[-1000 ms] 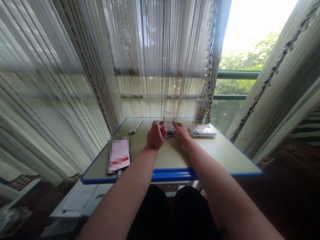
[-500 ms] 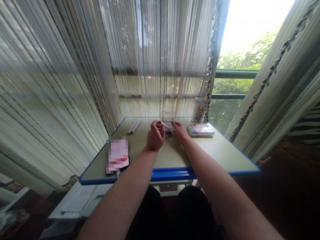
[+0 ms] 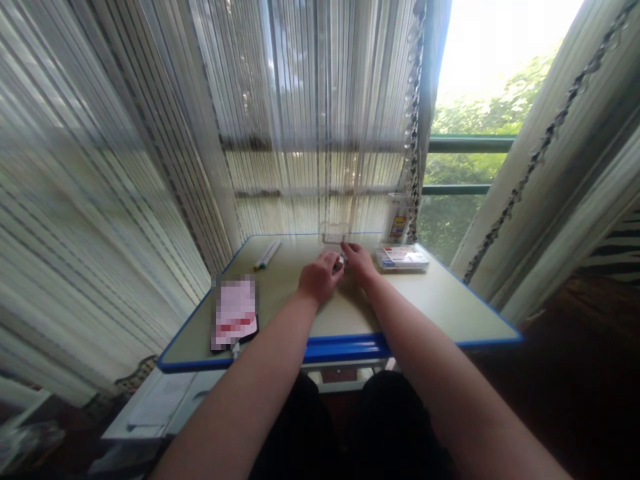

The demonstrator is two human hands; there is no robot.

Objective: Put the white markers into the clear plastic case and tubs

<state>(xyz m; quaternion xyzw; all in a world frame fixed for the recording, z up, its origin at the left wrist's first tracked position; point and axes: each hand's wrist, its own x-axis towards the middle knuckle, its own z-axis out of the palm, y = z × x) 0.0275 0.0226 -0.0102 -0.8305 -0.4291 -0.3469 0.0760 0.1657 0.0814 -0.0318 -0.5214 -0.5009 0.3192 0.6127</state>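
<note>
My left hand (image 3: 321,276) is closed over the front of a small clear plastic case near the middle of the table. Its fingers curl around a marker, of which only small pale and dark bits show between them. Close beside it, my right hand (image 3: 358,261) is closed at the case's right side, thumb and fingers against its edge. The case's transparent lid (image 3: 334,232) stands up behind both hands. Most of the case body and its contents are hidden by my fingers.
Two white markers (image 3: 269,255) lie side by side at the back left. A phone (image 3: 235,313) with a cable sits at the left edge. To the right is another clear case (image 3: 403,259) with its lid (image 3: 399,225) raised. Curtains (image 3: 310,120) hang behind the blue-edged table (image 3: 430,313).
My left hand has turned over and moved right and down, bringing the brown-ended marker from beside the case to its front. My right hand stays at the case's side.
</note>
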